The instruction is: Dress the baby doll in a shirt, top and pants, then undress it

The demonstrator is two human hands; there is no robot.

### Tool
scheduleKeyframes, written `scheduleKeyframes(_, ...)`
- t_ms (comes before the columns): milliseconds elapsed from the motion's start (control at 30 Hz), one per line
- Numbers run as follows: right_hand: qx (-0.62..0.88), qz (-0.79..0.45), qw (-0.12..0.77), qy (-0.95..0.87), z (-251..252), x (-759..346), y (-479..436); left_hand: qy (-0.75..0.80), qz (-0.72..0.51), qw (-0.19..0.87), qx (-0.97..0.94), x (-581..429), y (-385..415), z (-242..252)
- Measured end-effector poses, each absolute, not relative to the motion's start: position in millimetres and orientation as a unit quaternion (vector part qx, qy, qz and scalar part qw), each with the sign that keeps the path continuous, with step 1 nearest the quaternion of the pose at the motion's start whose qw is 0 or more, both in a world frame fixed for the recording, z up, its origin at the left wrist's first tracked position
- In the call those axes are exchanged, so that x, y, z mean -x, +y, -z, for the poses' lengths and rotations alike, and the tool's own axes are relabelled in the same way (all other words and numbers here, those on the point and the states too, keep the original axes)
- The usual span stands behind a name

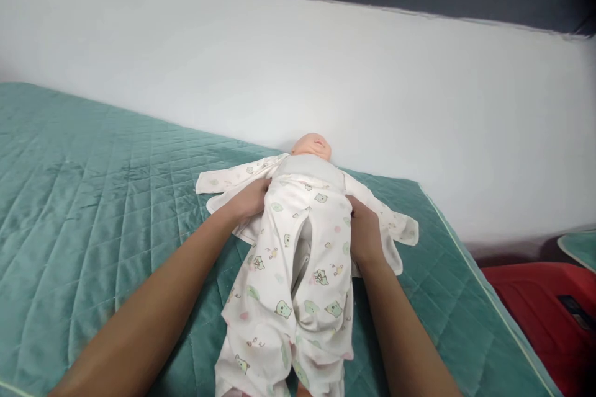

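And here, at the centre of it all, a smooth, peach-toned plastic baby doll [311,145] is laid on its back across a green, diamond-quilted mat [130,229], its head set close to a plain white wall [279,68]. Over the doll's hips and legs, a pair of loose white cloth trousers [328,242] is worn, sprinkled with pale green animals, pink patches and little yellow motifs! The waistband is drawn up across the doll's plain whitish middle, a long slit is parted at the crotch, and the fabric is bunched into soft folds lower down the legs. Either side of the doll, a matching white printed jacket [228,178] is spread open, its sleeves stretched outward. At one hip of the doll, the trousers are gripped by the left hand [254,200]; at the other, by the right hand [365,229], fingers curled in at the cloth, tips partly hidden. Beyond the doll's right-hand-side sleeve, a glossy red moulded object [535,304] is glimpsed, low beside the mat.
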State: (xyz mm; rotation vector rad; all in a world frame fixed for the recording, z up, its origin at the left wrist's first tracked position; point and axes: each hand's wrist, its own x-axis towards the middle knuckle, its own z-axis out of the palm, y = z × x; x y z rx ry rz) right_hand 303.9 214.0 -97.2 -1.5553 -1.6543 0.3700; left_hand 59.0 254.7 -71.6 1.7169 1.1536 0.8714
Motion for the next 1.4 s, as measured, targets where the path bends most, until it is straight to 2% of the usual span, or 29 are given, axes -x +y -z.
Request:
scheduleKeyframes(400, 0.687, -0.163, 0.421, -0.569, 98.4, -310.2, 222.0, 0.518, -0.373, 0.353, -0.684, -48.4, 269.6, 77.9)
scheduleKeyframes(567, 0.653, -0.222, 0.486, -0.537, 97.6, -309.3, 222.9, 0.505, -0.440, 0.349, -0.655, -52.7, 265.2, 71.3)
scheduleKeyframes(767, 0.592, -0.214, 0.557, -0.541, 84.1, -297.2, 214.5, 0.393, -0.415, 0.337, -0.748, -52.2, 261.4, 61.0)
scheduleKeyframes(1000, 0.490, -0.221, 0.484, -0.691, 79.0, -299.2, 212.6, 0.377, -0.322, 0.335, -0.801, -49.2, 263.9, 55.0)
scheduleKeyframes(1400, 0.503, -0.228, 0.387, -0.738, 73.2, -300.7, 209.1, 0.350, -0.305, 0.273, -0.843, -51.6, 266.3, 54.8)
